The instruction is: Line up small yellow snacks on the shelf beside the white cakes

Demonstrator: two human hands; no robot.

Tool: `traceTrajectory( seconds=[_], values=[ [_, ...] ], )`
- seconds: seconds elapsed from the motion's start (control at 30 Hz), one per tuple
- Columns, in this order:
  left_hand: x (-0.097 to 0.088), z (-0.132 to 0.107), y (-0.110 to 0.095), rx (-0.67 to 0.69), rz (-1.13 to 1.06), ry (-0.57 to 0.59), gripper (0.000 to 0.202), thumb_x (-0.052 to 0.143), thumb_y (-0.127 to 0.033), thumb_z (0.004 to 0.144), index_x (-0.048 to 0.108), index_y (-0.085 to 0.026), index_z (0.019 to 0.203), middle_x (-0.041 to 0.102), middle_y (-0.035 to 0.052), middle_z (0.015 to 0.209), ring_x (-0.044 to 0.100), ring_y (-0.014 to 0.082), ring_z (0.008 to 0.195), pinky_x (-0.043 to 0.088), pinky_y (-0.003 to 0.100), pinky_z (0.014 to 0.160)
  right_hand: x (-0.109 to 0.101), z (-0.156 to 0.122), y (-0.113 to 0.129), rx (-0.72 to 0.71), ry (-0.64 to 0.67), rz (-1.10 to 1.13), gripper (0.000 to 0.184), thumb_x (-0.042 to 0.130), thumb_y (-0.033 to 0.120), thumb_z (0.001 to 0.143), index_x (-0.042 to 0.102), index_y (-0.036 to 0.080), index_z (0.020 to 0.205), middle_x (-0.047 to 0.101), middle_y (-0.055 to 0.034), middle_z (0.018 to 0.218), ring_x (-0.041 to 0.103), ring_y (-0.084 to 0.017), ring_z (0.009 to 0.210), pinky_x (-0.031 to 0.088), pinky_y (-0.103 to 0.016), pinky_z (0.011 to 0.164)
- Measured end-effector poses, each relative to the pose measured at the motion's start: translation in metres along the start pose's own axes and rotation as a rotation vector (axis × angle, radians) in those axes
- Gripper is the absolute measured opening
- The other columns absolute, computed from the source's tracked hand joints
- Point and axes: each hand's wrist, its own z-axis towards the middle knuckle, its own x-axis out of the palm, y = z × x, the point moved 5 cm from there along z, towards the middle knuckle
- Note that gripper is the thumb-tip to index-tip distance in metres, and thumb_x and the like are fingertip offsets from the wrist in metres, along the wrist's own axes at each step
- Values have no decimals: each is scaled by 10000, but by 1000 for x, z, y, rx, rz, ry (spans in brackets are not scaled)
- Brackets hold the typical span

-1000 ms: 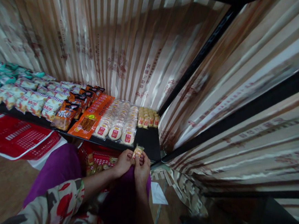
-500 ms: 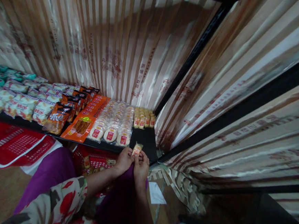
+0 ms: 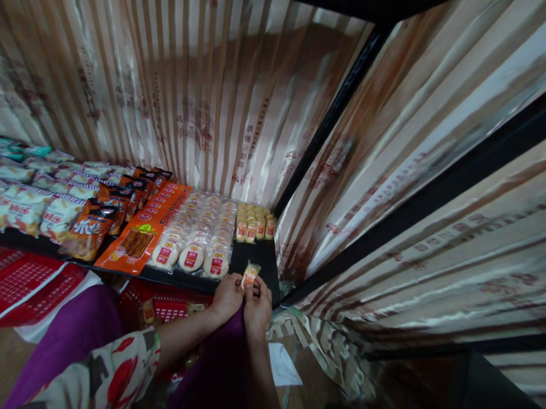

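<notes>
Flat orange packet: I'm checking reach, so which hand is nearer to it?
Left. The left hand is right of the flat orange packet and nearer the camera; the right hand is farther right, holding the snack.

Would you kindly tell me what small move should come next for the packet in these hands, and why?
Perhaps set the small packet on the black shelf in front of the yellow packets: the left hand and right hand hold it near the shelf's front, and it looks similar.
</notes>
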Motion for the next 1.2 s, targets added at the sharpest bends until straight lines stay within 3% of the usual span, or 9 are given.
traceTrajectory(
  seconds=[0.2,0.47,0.93,1.2],
  values=[
    [1,6,-10,26,97,-46,207,511,-109,767,677,-153,883,619,99,894,545,212,916,386,299,858,3,10,-3,3,26,-13,434,477,423,787,611,162,1107,580,-107,968,608,-185,758,509,-312,718],
    [15,16,-18,-37,3,-8,205,498,-131,797,669,-150,908,602,91,939,552,169,853,416,249,804,5,21,-13,-22,20,29,428,486,383,789,599,198,1158,552,-111,1058,608,-190,832,527,-318,745],
    [29,42,-21,-48,8,-22,275,436,-139,824,626,-84,1015,595,144,1001,529,215,981,385,267,884,14,39,-19,-99,-31,-62,454,426,267,757,599,202,1171,577,-107,1056,531,-248,976,420,-400,907],
    [35,50,-28,-95,8,-23,259,412,-141,858,626,-115,1001,607,126,1022,556,181,937,423,242,857,19,48,-22,-66,-44,-57,454,391,296,792,591,211,1190,553,-106,1046,510,-236,950,433,-341,844]
  ],
)
